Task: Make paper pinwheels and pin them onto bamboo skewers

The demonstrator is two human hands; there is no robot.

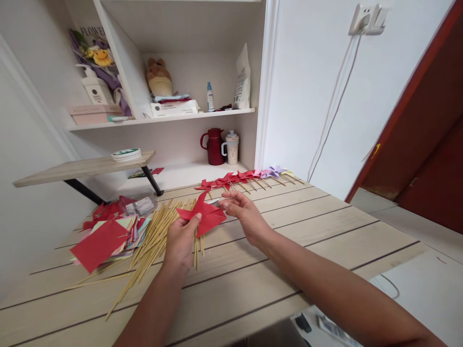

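Observation:
My left hand pinches a folded red paper pinwheel by its lower left edge, just above the wooden table. My right hand hovers at the pinwheel's upper right tip, fingers pinched near it, with something small and pale between them that I cannot make out. Under and left of my hands lies a loose pile of bamboo sticks. A stack of coloured paper squares, red on top, sits further left.
A row of finished pinwheels on sticks, red then pink and purple, lies along the table's far edge. A small plastic bag rests beside the paper. Shelves behind hold a red jug, a cup, bottles and a plush toy.

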